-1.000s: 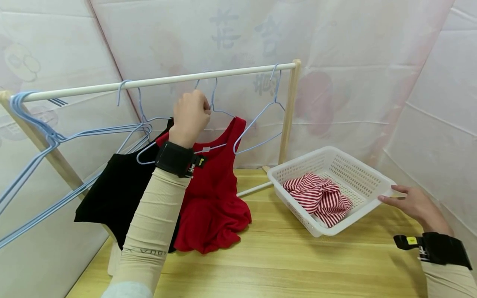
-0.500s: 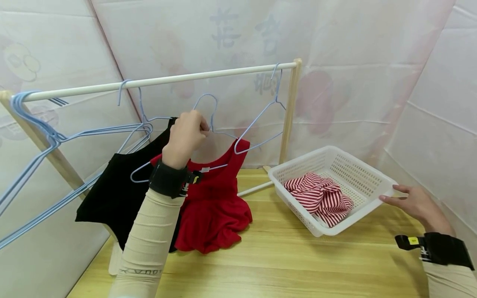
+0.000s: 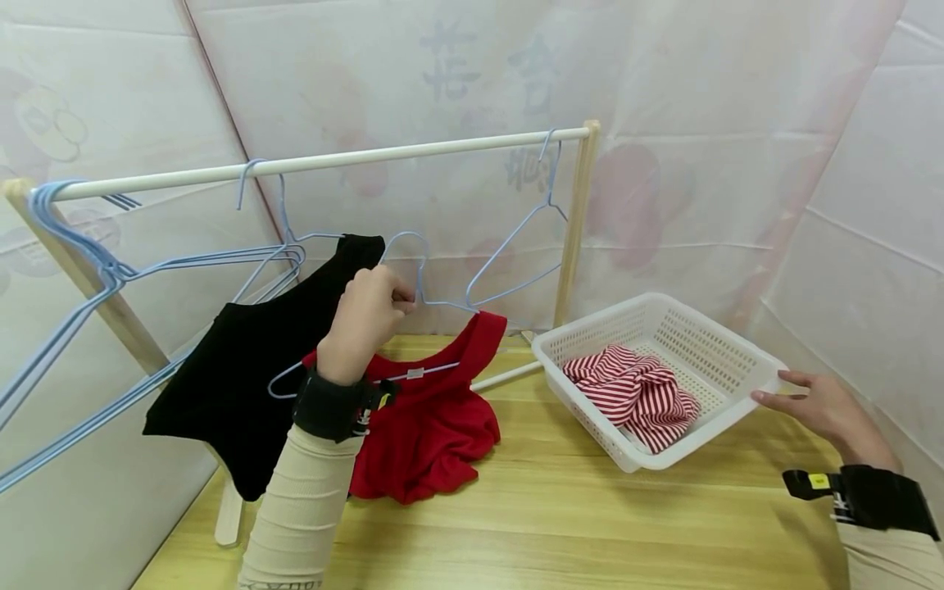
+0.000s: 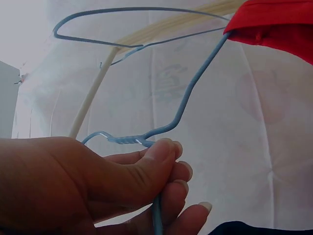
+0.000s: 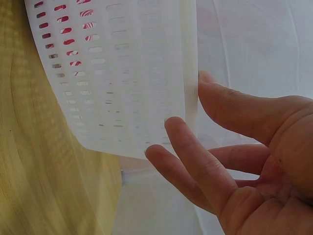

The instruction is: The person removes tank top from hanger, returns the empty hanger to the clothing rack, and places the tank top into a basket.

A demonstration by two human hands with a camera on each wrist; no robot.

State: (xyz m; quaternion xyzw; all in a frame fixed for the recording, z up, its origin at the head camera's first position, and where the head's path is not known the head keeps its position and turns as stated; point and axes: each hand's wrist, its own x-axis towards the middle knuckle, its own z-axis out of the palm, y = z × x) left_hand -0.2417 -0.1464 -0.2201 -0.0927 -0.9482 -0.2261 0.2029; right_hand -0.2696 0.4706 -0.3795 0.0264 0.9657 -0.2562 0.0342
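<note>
You have two hands point(image 3: 365, 315), one rack point(image 3: 413, 152), one white basket point(image 3: 693, 340), one red garment point(image 3: 431, 442), one black garment point(image 3: 258, 369), one striped cloth point(image 3: 634, 397), three separate blue hangers point(image 3: 549, 203) and a hanger bunch point(image 3: 111, 274) too overlapped to count.

A blue wire hanger point(image 4: 193, 82), hook uppermost, is pinched beside its twisted neck by the left hand point(image 3: 366, 318). A red sleeveless garment point(image 3: 435, 442), white-labelled at the neckline, is carried on it, its lower part bunched on the tabletop point(image 3: 560, 524). A white perforated basket point(image 3: 701, 348) is held at its rightmost corner by the right hand point(image 3: 837, 410).
</note>
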